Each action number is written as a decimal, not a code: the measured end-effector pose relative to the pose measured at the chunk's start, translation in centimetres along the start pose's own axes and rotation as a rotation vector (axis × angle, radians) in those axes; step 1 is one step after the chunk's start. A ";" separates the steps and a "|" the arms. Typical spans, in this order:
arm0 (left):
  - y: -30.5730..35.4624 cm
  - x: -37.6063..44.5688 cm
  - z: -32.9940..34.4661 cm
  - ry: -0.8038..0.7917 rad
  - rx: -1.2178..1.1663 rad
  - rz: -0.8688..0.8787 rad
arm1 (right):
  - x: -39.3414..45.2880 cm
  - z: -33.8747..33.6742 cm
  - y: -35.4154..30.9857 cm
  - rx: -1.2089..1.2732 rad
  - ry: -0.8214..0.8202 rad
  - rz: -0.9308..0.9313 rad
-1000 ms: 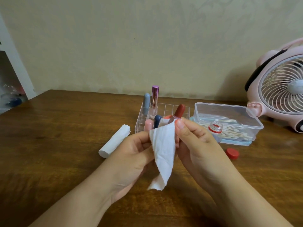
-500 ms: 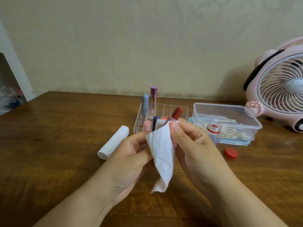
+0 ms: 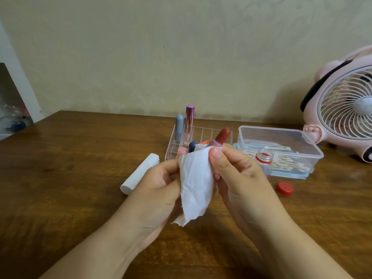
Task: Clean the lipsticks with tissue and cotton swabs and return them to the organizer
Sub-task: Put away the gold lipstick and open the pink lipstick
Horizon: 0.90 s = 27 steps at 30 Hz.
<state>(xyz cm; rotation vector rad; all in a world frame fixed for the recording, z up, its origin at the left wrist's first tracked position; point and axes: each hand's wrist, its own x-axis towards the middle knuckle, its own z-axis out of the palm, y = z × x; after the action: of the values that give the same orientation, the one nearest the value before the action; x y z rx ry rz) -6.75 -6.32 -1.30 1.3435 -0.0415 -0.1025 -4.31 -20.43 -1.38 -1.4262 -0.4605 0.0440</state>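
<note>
Both hands meet over the table in front of the clear organizer [image 3: 203,133]. A white tissue [image 3: 196,184] is wrapped around the lower part of a red lipstick [image 3: 223,135], whose tilted red top sticks out above my fingers. My left hand [image 3: 159,184] grips the wrapped lipstick from the left. My right hand [image 3: 241,178] pinches the tissue against it with the thumb on top. In the organizer stand a grey-blue lipstick [image 3: 179,127], a pink-purple one [image 3: 189,121] and a dark blue one [image 3: 192,146].
A white tissue roll [image 3: 140,176] lies left of my hands. At the right stand a clear box of cotton swabs [image 3: 310,156], a small open bottle [image 3: 264,158] and its red cap [image 3: 284,189]. A pink fan [image 3: 346,109] stands at the far right.
My right thumb has shifted slightly on the tissue and the tissue's hanging end has swung a little. Both hands stay in the same place.
</note>
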 end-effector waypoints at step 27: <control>-0.3 0.1 -0.2 0.069 0.075 0.062 | 0.0 0.4 0.4 -0.084 0.105 -0.003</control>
<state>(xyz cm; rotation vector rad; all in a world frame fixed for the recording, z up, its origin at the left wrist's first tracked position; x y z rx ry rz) -6.61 -6.22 -1.58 1.4189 -0.0290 -0.0019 -4.32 -19.95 -1.77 -1.5023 -0.3812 -0.0530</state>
